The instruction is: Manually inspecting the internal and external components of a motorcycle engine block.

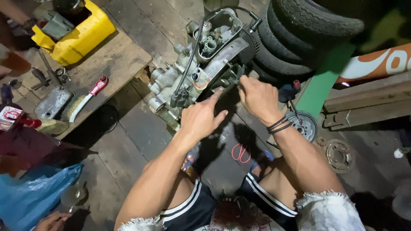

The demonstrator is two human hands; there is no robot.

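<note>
Grey engine block [195, 72] on plank floor [141, 128], beside stacked tyres [295, 38]. Left hand [201, 117] loosely curled, forefinger touching block's near edge. Right hand [257, 96] clenched on dark part [231, 77] at block's near-right side. Yellow container [81, 36] far left of block.

One engine block [201, 64]. One stack of tyres [295, 38], at least four visible. One yellow plastic can [79, 36]. One red-handled wire brush [87, 98]. Two round sprocket discs: one [305, 125], one [339, 156]. One blue plastic bag [30, 194]. One pair of red-handled scissors [240, 153]. Two black wristbands [279, 125].
</note>
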